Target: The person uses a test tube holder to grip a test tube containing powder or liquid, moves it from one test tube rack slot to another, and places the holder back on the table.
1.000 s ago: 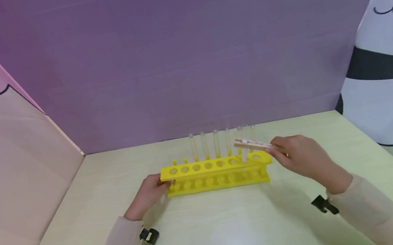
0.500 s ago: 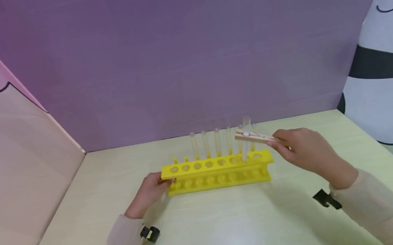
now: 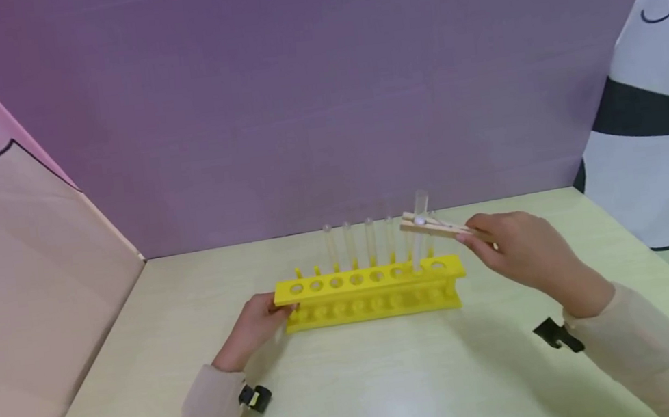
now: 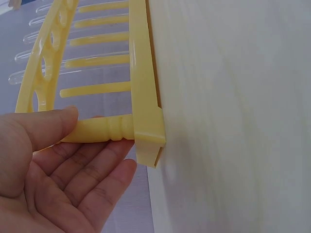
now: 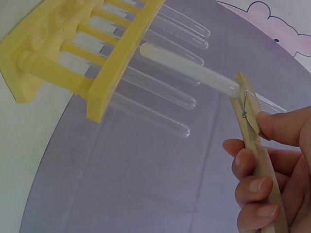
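A yellow test tube rack (image 3: 344, 291) stands on the table, its top plate pierced by a row of holes. My left hand (image 3: 257, 324) holds the rack's left end post (image 4: 99, 130) between thumb and fingers. In my right hand (image 3: 526, 255) is a wooden test tube clamp (image 5: 265, 162), gripped along its handle. The clamp's jaws hold a clear test tube (image 5: 194, 70) with whitish contents, tilted slightly. In the right wrist view the tube's rounded bottom is right by the rack's top plate; its mouth points up past the clamp.
Several empty test tubes (image 3: 371, 242) stand upside down on pegs along the rack's back. Two bare pegs (image 3: 317, 270) show at the left. Behind the pale table (image 3: 355, 385) rises a purple backdrop (image 3: 322, 100), with printed panels at both sides.
My right hand has risen, and the clamp has lifted the test tube higher above the rack. The left hand stays on the rack's post, and the rack keeps its place.
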Tool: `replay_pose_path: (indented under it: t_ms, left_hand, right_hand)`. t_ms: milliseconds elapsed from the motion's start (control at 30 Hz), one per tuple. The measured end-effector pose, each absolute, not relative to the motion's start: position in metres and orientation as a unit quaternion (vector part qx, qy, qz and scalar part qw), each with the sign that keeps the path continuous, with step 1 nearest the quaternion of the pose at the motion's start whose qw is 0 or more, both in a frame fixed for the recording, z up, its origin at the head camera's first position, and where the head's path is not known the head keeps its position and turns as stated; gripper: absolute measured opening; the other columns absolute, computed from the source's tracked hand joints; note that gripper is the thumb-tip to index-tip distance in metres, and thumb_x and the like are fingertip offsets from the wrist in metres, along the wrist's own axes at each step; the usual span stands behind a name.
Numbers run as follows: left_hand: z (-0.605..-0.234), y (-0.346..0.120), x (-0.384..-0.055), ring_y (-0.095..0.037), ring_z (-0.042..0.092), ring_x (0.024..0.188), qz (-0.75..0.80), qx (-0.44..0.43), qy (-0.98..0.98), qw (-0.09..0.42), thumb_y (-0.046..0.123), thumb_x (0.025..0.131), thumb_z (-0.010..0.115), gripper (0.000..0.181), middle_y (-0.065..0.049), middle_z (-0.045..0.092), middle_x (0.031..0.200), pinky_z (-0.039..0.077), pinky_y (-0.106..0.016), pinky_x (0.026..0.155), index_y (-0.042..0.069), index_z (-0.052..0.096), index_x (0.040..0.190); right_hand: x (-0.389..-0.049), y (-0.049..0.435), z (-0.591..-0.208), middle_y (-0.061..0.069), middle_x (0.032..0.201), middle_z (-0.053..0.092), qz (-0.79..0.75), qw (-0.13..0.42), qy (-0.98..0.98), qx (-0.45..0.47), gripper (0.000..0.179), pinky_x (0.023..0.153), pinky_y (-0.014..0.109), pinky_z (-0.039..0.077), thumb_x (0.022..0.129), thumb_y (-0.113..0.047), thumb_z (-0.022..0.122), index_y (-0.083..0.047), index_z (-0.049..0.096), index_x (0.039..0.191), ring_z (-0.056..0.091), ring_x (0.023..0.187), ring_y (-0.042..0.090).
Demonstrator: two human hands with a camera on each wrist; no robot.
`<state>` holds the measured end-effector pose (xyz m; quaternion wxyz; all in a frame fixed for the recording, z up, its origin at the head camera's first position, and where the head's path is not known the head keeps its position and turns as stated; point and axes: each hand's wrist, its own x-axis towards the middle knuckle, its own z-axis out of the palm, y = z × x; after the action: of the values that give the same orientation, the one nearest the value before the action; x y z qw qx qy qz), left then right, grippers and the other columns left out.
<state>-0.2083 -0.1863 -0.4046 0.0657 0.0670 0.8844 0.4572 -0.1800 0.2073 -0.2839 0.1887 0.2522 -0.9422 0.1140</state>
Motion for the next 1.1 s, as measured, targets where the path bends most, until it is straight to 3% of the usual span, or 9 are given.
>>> replay_pose_path:
  t_ms: [633,1100]
  left_hand:
    - [-0.404,-0.187,-0.207,-0.016,0.049,0.072,0.456,0.058,0.886,0.067,0.009,0.092,0.059,0.029,-0.011,0.067,0.109,0.040,-0.029,0.063,0.001,0.063,0.119]
    - [-0.405,-0.188,-0.207,-0.016,0.051,0.078,0.462,0.060,0.882,0.070,0.008,0.092,0.059,0.029,-0.011,0.066,0.114,0.043,-0.029,0.069,0.002,0.063,0.120]
  right_hand:
    - [-0.180,0.197,-0.283,-0.007,0.055,0.042,0.121,0.178,-0.943,0.254,0.017,0.047,0.026,0.031,0.090,-0.024,0.063,-0.007,0.063,0.084,0.033,0.048,0.010]
    - [-0.182,0.189,-0.288,-0.007,0.055,0.042,0.135,0.173,-0.938,0.268,0.016,0.045,0.025,0.030,0.090,-0.022,0.063,-0.008,0.063,0.085,0.032,0.047,0.008]
